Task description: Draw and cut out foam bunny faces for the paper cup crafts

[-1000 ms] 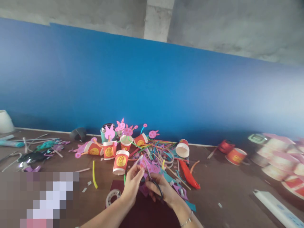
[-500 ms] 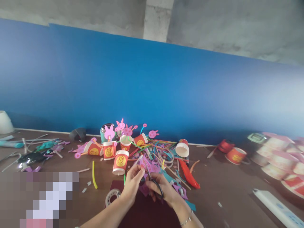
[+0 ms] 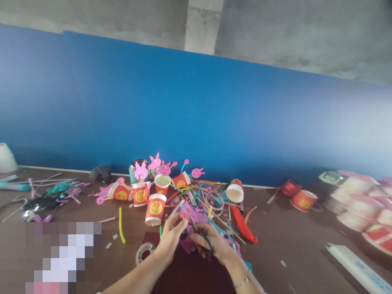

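My left hand (image 3: 170, 237) pinches a thin pale stick (image 3: 177, 207) that points up and away, with a bit of pink paper at my fingertips. My right hand (image 3: 210, 242) is closed round the black handles of a pair of scissors (image 3: 200, 234), blades aimed at what the left hand holds. Both hands hover above a dark red sheet (image 3: 190, 273) on the brown table (image 3: 290, 245). Just beyond them lies a pile of pink paper shapes (image 3: 196, 216) and coloured sticks (image 3: 202, 190).
Red paper cups (image 3: 155, 209) with pink rabbit cut-outs (image 3: 141, 170) stand behind the hands. A tape roll (image 3: 145, 252) lies left of my left wrist, a yellow-green strip (image 3: 121, 225) further left. A red strip (image 3: 243, 226), tipped cups (image 3: 304, 201) and stacked bowls (image 3: 364, 204) lie right.
My right hand with the scissors has drawn slightly nearer to the left hand. The left hand and stick stay almost still.
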`<state>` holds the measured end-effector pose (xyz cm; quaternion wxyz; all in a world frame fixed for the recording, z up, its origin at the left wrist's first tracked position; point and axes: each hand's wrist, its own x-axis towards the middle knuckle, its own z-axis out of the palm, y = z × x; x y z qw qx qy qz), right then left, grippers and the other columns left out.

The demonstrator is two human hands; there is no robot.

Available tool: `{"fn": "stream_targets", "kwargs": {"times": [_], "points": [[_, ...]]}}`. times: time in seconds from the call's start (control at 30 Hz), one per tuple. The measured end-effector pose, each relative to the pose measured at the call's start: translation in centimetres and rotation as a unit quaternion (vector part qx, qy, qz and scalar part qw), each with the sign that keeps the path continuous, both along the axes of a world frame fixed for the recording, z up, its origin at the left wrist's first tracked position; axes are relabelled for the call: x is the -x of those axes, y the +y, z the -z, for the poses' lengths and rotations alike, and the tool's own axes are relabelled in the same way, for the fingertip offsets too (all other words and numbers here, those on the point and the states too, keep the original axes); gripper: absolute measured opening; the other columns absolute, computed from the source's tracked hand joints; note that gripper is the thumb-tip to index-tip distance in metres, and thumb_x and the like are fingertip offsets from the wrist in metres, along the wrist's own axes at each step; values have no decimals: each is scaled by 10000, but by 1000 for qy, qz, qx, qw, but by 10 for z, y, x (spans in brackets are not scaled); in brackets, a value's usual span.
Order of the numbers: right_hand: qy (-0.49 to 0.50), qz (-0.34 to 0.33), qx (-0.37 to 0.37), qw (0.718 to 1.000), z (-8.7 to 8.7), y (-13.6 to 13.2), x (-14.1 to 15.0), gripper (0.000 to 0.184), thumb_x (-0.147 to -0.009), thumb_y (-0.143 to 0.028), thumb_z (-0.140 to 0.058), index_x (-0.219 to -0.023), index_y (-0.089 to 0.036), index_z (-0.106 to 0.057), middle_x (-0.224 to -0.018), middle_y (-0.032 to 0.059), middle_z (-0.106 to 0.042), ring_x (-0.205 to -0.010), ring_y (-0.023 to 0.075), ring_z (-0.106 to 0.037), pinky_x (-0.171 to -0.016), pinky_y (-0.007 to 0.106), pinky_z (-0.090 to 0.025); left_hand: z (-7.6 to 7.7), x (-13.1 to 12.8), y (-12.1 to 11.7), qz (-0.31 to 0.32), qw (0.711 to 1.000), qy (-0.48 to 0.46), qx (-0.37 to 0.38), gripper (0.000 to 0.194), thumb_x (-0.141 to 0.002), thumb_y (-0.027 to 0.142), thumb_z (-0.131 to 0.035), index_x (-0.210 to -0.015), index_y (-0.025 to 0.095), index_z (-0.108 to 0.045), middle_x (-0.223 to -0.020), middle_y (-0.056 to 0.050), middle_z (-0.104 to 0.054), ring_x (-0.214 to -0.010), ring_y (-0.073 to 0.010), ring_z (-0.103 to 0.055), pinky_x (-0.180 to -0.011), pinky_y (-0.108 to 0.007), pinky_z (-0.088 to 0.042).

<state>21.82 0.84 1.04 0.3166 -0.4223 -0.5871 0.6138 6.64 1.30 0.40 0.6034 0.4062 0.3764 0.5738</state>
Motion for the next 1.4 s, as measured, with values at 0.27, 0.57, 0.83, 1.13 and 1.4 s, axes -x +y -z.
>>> {"fn": "stream_targets", "kwargs": {"times": [0.27,0.57,0.83,1.13,1.4], "points": [[8,-3,13,1000,6,3,-5,385,-697,-494,-720,-734,-157,-537,-406,-83,-488,-303,48,-388,-312,148,-276,3,1,0,15,1000,4,3,291,-651,421,-740,-637,166,-599,-603,33,-543,-552,-103,-420,-561,-224,-321],[-7,-3,20,1000,2,1,-4,403,-677,-522,-709,-724,-153,-553,-424,-71,-505,-315,57,-417,-307,146,-281,11,1,3,-22,998,46,-32,326,-740,472,-669,-639,175,-584,-628,6,-534,-593,-133,-437,-575,-240,-351],[-7,-7,19,1000,6,1,-5,384,-702,-503,-697,-751,-148,-561,-413,-78,-488,-311,53,-403,-306,142,-265,14,1,4,-29,996,56,-57,334,-754,465,-653,-619,174,-559,-612,7,-491,-612,-136,-404,-585,-241,-347],[-19,-17,50,998,8,3,-12,360,-721,-477,-681,-809,-142,-580,-441,-73,-526,-315,44,-421,-301,130,-236,19,1,7,7,998,42,-51,359,-752,464,-644,-599,179,-488,-571,42,-424,-567,-110,-340,-552,-235,-302],[-19,-42,30,998,4,3,-14,383,-726,-499,-677,-779,-133,-577,-442,-63,-532,-302,45,-412,-287,136,-226,11,1,3,23,999,22,-15,382,-695,470,-681,-550,179,-480,-481,43,-457,-460,-83,-349,-467,-220,-263]]}}
